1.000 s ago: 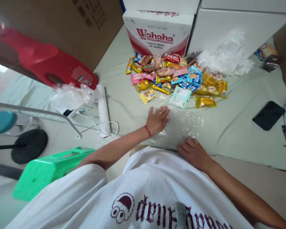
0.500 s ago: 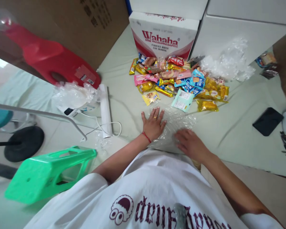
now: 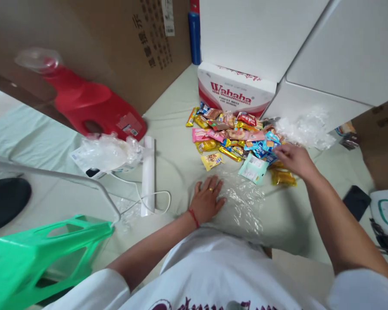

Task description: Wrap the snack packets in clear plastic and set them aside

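My left hand [image 3: 208, 199] lies flat with fingers spread on the left edge of a clear plastic bag [image 3: 244, 206] spread on the pale green sheet in front of me. My right hand [image 3: 294, 158] reaches out over the right side of a heap of wrapped snacks [image 3: 236, 137], fingers curled down among the blue and yellow packets; whether it grips one is hidden. A pale green packet [image 3: 254, 168] and a yellow cookie packet [image 3: 212, 160] lie at the heap's near edge.
A Wahaha carton [image 3: 236, 91] and white boxes [image 3: 313, 56] stand behind the heap, with crumpled plastic [image 3: 305, 129] to the right. On the left: red stool [image 3: 93, 107], bag roll [image 3: 148, 174], white cable, green stool [image 3: 39, 254]. A black phone [image 3: 356, 200] lies right.
My right hand left the plastic bag and reached forward to the snack heap. My left hand stayed flat on the bag. The camera tilted upward.
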The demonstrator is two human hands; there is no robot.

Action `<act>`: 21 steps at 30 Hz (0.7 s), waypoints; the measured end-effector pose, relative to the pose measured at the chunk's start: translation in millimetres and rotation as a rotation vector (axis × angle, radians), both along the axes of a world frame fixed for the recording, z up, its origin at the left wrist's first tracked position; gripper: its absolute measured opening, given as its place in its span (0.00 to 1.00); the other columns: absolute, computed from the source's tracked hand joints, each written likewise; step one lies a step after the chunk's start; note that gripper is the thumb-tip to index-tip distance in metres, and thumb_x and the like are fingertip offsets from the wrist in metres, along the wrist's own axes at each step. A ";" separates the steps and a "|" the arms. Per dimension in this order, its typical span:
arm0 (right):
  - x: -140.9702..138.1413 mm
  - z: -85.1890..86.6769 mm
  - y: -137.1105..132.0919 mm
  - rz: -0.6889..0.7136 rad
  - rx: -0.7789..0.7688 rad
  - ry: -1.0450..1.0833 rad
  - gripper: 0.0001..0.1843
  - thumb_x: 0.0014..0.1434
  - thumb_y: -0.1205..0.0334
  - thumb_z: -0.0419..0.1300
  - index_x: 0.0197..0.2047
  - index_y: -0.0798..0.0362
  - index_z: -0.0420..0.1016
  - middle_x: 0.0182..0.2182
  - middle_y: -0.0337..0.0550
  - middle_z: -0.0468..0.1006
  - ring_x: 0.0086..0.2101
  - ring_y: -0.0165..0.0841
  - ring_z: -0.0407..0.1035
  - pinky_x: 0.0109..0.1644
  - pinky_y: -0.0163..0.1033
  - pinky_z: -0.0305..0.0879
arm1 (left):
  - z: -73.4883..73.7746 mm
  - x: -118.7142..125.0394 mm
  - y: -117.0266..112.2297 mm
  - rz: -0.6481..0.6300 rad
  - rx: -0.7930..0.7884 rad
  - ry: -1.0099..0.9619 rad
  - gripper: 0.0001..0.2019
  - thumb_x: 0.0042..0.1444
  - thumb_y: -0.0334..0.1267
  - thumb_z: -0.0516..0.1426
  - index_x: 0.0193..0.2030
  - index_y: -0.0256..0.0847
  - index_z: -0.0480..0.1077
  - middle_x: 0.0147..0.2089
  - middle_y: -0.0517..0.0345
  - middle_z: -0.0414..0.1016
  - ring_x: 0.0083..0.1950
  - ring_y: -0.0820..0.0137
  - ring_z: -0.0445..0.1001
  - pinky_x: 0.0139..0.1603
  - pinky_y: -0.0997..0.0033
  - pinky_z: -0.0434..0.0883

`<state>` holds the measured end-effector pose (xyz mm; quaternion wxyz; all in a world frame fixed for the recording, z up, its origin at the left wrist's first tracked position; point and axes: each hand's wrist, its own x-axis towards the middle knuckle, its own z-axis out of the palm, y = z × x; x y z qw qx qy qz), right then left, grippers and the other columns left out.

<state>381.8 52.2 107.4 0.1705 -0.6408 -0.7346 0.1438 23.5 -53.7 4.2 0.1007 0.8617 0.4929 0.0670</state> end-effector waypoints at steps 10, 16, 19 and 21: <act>-88.7 -8.2 204.7 0.182 -0.013 -0.356 0.27 0.60 0.56 0.61 0.61 0.57 0.78 0.56 0.60 0.78 0.56 0.57 0.66 0.63 0.60 0.61 | -3.8 -7.1 5.8 -0.065 -0.031 -0.132 0.30 0.73 0.53 0.47 0.75 0.42 0.59 0.77 0.49 0.61 0.79 0.54 0.54 0.77 0.36 0.48; -157.6 -20.7 201.7 0.668 -0.087 -0.382 0.38 0.55 0.54 0.67 0.67 0.60 0.71 0.62 0.61 0.74 0.60 0.54 0.64 0.66 0.54 0.57 | -10.6 -9.2 16.9 -0.067 -0.057 -0.257 0.24 0.71 0.36 0.49 0.73 0.45 0.63 0.76 0.49 0.62 0.77 0.57 0.57 0.75 0.41 0.56; -162.8 -20.9 198.3 0.484 -0.109 -0.243 0.24 0.63 0.54 0.59 0.56 0.61 0.79 0.49 0.57 0.82 0.49 0.48 0.72 0.57 0.49 0.65 | -17.5 -9.3 19.5 -0.044 -0.051 -0.322 0.27 0.67 0.32 0.52 0.73 0.46 0.63 0.77 0.47 0.60 0.78 0.56 0.56 0.73 0.43 0.61; -148.9 -12.9 189.4 0.331 -0.068 -0.057 0.22 0.66 0.52 0.57 0.53 0.59 0.81 0.43 0.52 0.83 0.43 0.45 0.74 0.52 0.47 0.68 | -19.6 -10.1 19.9 0.011 -0.036 -0.373 0.27 0.66 0.33 0.54 0.72 0.46 0.64 0.78 0.48 0.57 0.79 0.55 0.53 0.74 0.43 0.61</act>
